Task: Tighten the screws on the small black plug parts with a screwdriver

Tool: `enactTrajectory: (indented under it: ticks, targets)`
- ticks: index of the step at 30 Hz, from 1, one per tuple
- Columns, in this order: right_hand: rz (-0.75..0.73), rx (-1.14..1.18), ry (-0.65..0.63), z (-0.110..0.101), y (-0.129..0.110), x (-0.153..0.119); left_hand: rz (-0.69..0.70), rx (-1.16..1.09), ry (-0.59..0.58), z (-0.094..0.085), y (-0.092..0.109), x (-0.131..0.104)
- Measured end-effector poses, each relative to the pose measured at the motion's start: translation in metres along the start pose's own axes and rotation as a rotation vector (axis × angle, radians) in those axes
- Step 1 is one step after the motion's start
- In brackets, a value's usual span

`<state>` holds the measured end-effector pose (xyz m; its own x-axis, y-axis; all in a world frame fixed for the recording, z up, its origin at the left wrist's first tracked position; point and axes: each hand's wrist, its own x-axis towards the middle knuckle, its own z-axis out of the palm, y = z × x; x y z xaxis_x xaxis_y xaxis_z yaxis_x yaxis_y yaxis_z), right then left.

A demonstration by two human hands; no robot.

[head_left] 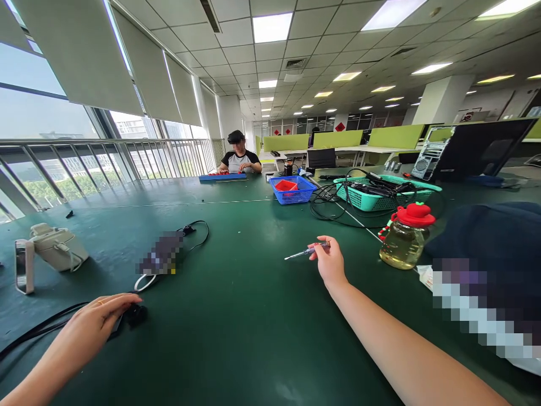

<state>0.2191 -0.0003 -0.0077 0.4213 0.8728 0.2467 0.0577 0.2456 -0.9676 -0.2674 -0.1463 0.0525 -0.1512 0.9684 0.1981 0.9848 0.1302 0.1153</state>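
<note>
In the head view my right hand (332,260) is closed around a slim screwdriver (300,254) with a see-through handle. Its tip points left, just above the green tabletop. At the lower left, my left hand (93,318) rests palm down, fingers together over a black cable connector (136,314). The palm and fingers partly hide the connector, so its exact kind is unclear. Black cables (44,326) run from it to the left edge. Beyond that hand lies a blurred dark device (163,252) with a black cord and a white loop.
A glass bottle with a red lid (403,242) stands right of my right hand, beside a dark cap (490,248). Farther back are a blue basket (295,195) and a teal basket (367,202) of cables. A white case (59,247) sits left. Another person (240,158) works across the table.
</note>
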Motion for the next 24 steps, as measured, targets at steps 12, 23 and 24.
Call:
enactTrajectory:
  ticks: [12, 23, 24]
  targets:
    - [-0.009, 0.026, -0.014, 0.0, 0.006, 0.001, 0.129, -0.114, -0.122, 0.019, -0.03, 0.009]
    - [-0.017, 0.03, -0.025, 0.001, 0.006, 0.002, -0.045, 0.158, 0.025, 0.025, -0.018, -0.001]
    - [-0.014, 0.033, -0.024, 0.001, 0.005, 0.002, -0.061, 0.155, 0.036, 0.03, -0.028, -0.002]
